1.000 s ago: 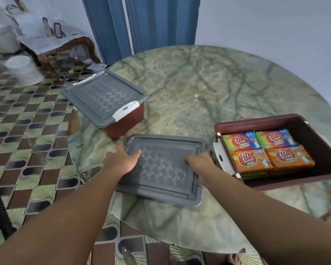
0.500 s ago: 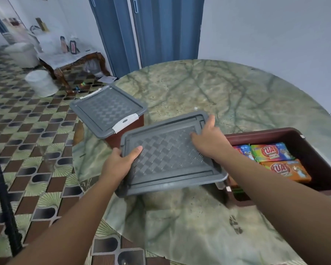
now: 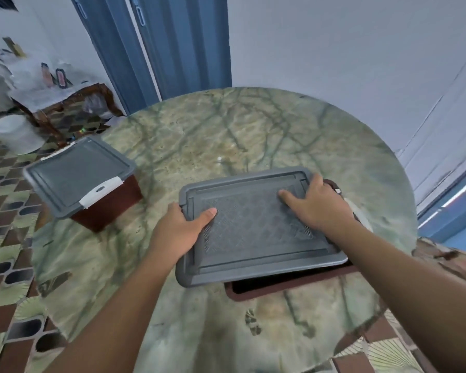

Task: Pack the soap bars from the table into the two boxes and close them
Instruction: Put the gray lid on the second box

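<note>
- Carried rightward since half a second ago: grey lid [image 3: 256, 230] now over the brown box [image 3: 293, 285], no longer left of it above the table [image 3: 226, 141].
- Covers most of that box, shifted left and toward the person, its near left corner overhanging the table; a strip of the box's dark opening and brown rim exposed along the near right edge.
- Not seated flush; whether touching the rim at the far side cannot be told.
- Soap bars hidden under the lid, none visible now.
- Left hand [image 3: 182, 231] gripping the lid's left edge, thumb lying on the woven top, fingers curled under the rim.
- Right hand [image 3: 316, 204] gripping the lid's far right corner, thumb stretched across the top, fingers wrapped over the far edge.
- White latch [image 3: 338, 191] of the brown box peeking out just beyond the right hand's fingers.
- Second box [image 3: 84, 181] standing at the table's left edge, well apart from the first, grey lid on and white clip down at its near side.
- Beyond the table: blue folding door [image 3: 156, 47], small side table [image 3: 62, 100] with clutter, white bucket [image 3: 14, 133] on the patterned tile floor [image 3: 3, 251].
</note>
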`<state>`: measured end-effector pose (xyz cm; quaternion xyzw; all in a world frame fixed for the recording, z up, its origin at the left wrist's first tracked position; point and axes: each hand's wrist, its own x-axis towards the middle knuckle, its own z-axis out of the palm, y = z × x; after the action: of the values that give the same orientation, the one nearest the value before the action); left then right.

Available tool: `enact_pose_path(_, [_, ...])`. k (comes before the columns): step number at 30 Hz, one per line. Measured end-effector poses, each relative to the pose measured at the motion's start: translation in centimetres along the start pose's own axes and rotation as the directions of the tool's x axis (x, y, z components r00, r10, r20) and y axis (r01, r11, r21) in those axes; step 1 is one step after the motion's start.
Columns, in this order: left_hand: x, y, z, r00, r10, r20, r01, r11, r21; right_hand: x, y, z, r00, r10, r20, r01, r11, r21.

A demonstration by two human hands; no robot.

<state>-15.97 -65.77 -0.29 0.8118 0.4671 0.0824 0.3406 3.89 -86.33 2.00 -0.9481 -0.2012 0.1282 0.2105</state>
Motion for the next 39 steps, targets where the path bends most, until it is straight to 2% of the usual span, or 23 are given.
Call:
enact_pose_path(9, [-4.1,3.3,4.2,0.999,-0.019,-0.031,0.023,0.989,0.149,0.2,6.8,-1.5,0.997,-0.055,-0.050,0.052,0.997,-0.055])
enact_pose_path(12, [-5.1,3.7,5.0,0.996,-0.010,-0.093,0.028,0.982,0.189,0.2,7.7,-1.7,0.996,-0.065,-0.057,0.061,0.996,-0.069])
enact_pose_path(17, [-5.6,3.5,6.0,0.969,0.007,-0.245,0.029,0.989,0.143,0.5,8.6,-1.2,0.996,-0.068,-0.053,0.064,0.996,-0.066])
enact_pose_path(20, [-5.8,3.3,6.7,0.965,0.018,-0.263,0.024,0.988,0.153,1.4,8.9,-1.2,0.999,-0.039,0.006,0.039,0.999,-0.035])
enact_pose_path(23, [-6.1,3.4,7.2,0.964,0.017,-0.266,0.027,0.986,0.165,2.3,9.6,-1.4,0.987,0.000,0.163,-0.026,0.987,0.158])
enact_pose_path(26, [-5.8,3.5,7.3,0.976,-0.086,-0.200,0.102,0.992,0.070,2.2,9.8,-1.2,0.983,0.008,0.183,-0.056,0.964,0.259])
enact_pose_path(28, [-5.3,3.4,7.2,0.967,-0.248,-0.058,0.239,0.962,-0.134,2.2,9.7,-1.2,0.985,0.012,0.171,-0.061,0.957,0.285])
enact_pose_path(30, [-4.9,3.1,7.0,0.941,-0.332,0.066,0.337,0.898,-0.285,2.2,9.5,-1.1,0.986,0.014,0.166,-0.064,0.952,0.299])
enact_pose_path(35, [-4.6,3.4,6.3,0.963,-0.240,0.124,0.270,0.863,-0.428,1.9,9.0,-1.0,0.992,0.020,0.128,-0.050,0.971,0.236])
enact_pose_path(39, [-2.5,2.7,4.5,0.968,-0.218,0.123,0.248,0.899,-0.361,0.6,8.0,0.8,0.995,0.059,0.078,-0.076,0.968,0.239])
